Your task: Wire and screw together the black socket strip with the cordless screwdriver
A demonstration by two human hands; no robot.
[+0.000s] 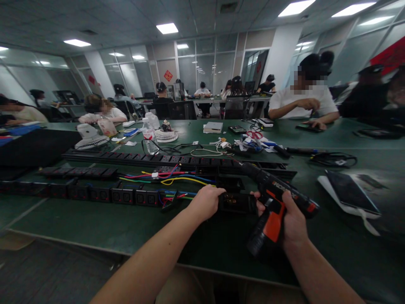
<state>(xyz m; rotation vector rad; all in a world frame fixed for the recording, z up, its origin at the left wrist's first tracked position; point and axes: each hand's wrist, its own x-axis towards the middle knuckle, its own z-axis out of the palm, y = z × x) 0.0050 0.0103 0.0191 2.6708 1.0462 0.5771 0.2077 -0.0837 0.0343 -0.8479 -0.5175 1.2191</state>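
My right hand [295,221] is wrapped round the black and orange handle of a cordless drill [274,217], whose chuck points up and left. Some fingertips of that hand reach past the drill to the right end of a black housing [238,203]. On the housing's left end, my left hand [205,203] is closed, thumb and fingers pinching its edge. Small brass-coloured parts show inside the housing. Red, blue, yellow and green wires [186,179] run left of it to black socket modules [126,195] lying in a row.
Behind lies a long black power strip [152,158]. A water bottle [150,137], opened white fans [166,134], loose cables [335,159] and a tool pile [256,141] stand farther back. A tablet [351,192] lies at right. A person [303,101] works across the table.
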